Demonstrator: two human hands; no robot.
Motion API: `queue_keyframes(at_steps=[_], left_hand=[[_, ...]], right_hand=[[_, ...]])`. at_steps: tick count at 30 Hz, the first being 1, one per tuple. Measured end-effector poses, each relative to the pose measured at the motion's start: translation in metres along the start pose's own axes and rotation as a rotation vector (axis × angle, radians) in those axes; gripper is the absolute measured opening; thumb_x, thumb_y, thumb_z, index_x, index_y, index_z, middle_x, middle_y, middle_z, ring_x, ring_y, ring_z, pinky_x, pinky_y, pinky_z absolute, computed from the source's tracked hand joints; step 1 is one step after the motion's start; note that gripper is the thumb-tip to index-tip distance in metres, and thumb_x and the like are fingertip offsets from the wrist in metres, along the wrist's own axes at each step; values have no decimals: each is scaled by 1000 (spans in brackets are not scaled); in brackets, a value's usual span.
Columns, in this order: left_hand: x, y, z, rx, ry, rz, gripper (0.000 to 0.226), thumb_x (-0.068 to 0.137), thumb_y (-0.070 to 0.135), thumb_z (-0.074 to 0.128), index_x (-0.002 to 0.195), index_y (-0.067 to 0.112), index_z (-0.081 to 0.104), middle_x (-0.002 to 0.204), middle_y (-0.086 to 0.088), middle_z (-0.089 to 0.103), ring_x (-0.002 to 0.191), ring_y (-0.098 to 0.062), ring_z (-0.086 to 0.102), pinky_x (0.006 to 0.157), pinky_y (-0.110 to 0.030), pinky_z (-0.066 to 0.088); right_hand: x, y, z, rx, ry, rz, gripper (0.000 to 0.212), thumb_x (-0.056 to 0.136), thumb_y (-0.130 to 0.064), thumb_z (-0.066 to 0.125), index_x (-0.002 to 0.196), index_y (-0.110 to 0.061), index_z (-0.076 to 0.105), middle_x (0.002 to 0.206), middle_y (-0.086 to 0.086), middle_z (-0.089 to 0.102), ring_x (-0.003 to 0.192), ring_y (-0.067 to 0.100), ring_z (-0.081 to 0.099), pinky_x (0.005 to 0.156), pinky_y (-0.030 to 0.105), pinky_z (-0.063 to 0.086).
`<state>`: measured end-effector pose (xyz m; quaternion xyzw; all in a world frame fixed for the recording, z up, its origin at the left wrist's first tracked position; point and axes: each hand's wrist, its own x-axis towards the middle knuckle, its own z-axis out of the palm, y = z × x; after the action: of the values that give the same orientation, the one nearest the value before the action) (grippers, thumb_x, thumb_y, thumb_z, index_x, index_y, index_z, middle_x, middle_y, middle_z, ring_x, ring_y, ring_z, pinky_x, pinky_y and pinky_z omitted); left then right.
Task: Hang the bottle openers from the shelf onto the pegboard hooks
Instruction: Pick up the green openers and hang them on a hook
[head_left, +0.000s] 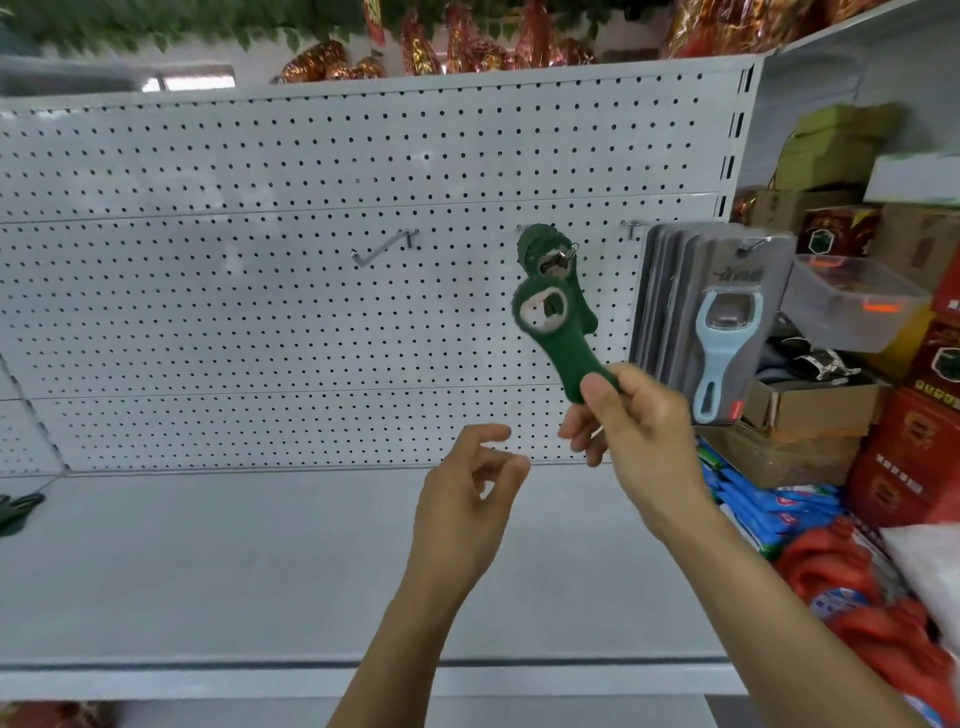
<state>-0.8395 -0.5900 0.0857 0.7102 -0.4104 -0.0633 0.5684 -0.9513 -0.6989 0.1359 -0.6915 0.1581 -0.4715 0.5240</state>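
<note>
a: pegboard (260, 312) first. what's hanging on it?

b: a green bottle opener (540, 249) hangs on the middle hook (569, 252). to the right of it, a stack of carded light blue openers (719, 338) hangs on another hook (753, 244). to the left of the hung green one sits a bare hook (384, 249).

a: and the hands?

b: the right hand (634, 421) pinches the handle end of a second green bottle opener (556, 332), thumb on the front, fingers (574, 431) curled behind. its metal-lined head points up and to the left, just below the hung green one and overlapping it in view. i can't tell if they touch.

a: the left hand?

b: the left hand (467, 493) is raised below and to the left of the held opener, fingers loosely curled, thumb and forefinger near each other, holding nothing.

a: anything on the shelf (208, 561)?

b: a dark green item (18, 512) at the far left edge under the pegboard, too cut off to name.

a: beyond the pegboard?

b: right of it are stacked red cartons (914, 457), a clear plastic container (852, 301), blue packets (769, 504) and red bottles (831, 566). above it, red and gold foil decorations (415, 57) and green leaves (208, 21).
</note>
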Motion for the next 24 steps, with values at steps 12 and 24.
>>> queue_keyframes(at_steps=[12,24], left_hand=[[-20,-31,-1,374,-54,-55,23,95,37,55,118,39,51,91,27,66,87,4,63,81,-23,50],[-43,-45,-1,375,4,-57,41,94,43,55,132,36,43,119,20,60,102,1,58,86,-20,48]], right_hand=[[42,-10,-10,-55,25,23,21,99,-18,48,81,-11,58,58,4,66,50,17,54,43,29,39],[-2,44,-9,-344,-35,74,11,95,-23,53,92,-23,63,88,-11,68,77,9,64,69,31,50]])
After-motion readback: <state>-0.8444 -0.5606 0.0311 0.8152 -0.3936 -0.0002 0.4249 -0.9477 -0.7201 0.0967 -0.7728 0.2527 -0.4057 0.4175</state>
